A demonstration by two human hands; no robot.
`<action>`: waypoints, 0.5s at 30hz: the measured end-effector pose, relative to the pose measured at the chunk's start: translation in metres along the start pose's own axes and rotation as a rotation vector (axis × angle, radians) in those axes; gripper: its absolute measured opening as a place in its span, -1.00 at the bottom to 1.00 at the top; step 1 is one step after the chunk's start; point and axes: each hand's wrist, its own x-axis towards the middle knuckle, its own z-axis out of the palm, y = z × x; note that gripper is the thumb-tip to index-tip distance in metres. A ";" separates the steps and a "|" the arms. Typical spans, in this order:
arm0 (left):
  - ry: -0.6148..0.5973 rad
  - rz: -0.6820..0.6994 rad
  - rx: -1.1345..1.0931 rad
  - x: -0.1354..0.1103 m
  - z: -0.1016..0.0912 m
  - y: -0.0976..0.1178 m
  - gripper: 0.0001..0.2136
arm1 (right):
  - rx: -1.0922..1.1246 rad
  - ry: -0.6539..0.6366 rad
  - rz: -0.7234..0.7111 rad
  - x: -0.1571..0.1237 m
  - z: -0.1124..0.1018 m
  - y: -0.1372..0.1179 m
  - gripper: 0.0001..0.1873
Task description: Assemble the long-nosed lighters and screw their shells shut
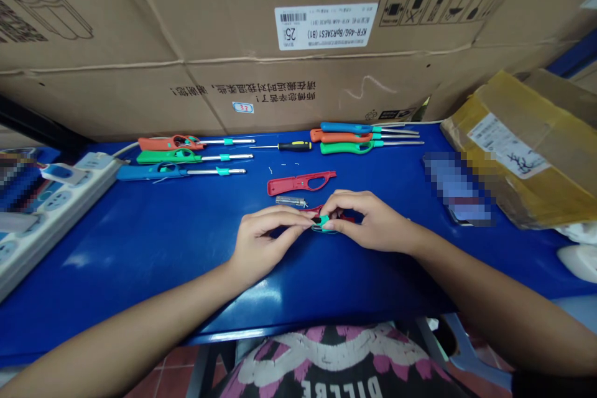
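Fingers and thumb of the left hand [261, 237] pinch one end of a small green and black piece [323, 222], while the right hand [373, 222] grips its other end between thumb and fingertips, so that the two hands nearly meet above the blue table [140, 249], near its front edge. A thin green wire [323, 232] curves just below the piece. Partly hidden behind and beneath the right hand is a red part [347, 219]; how far it reaches under the fingers cannot be told. Just beyond the left hand lies a clear cylinder [290, 201] with a pale tip, and past that a red casing half [298, 185] with its hollow side up and a loop-shaped opening at its right end. Small metal bits [283, 165] are scattered farther back, near a screwdriver [295, 146] with a black and yellow handle. To the left of it, three long-nosed lighters lie in a row, orange [170, 143], green [161, 157] and blue [152, 171], their metal tubes pointing right; to its right lie three more, blue, orange and green, close together. A white power strip [96, 168] runs along the left side, and a large cardboard box [209, 18] stands behind everything
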 end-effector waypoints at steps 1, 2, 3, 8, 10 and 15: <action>-0.004 0.024 0.009 0.000 0.000 0.001 -0.86 | -0.023 -0.002 -0.015 0.000 -0.001 0.000 -0.94; -0.007 0.044 0.013 0.000 0.000 0.001 -0.85 | -0.042 -0.004 -0.024 0.000 -0.001 -0.001 -0.95; -0.011 0.061 0.014 0.000 0.000 0.001 -0.84 | -0.056 -0.005 -0.030 -0.001 -0.002 -0.001 -0.95; -0.041 0.115 0.002 0.000 -0.001 0.000 -0.84 | -0.053 0.007 -0.061 -0.001 -0.008 -0.005 -0.96; -0.052 0.115 0.004 0.001 -0.002 -0.002 -0.85 | -0.048 0.005 -0.078 -0.001 -0.009 -0.006 -0.95; -0.042 0.127 0.024 0.002 -0.004 -0.005 -0.85 | -0.042 0.035 -0.123 -0.001 -0.008 -0.008 -0.92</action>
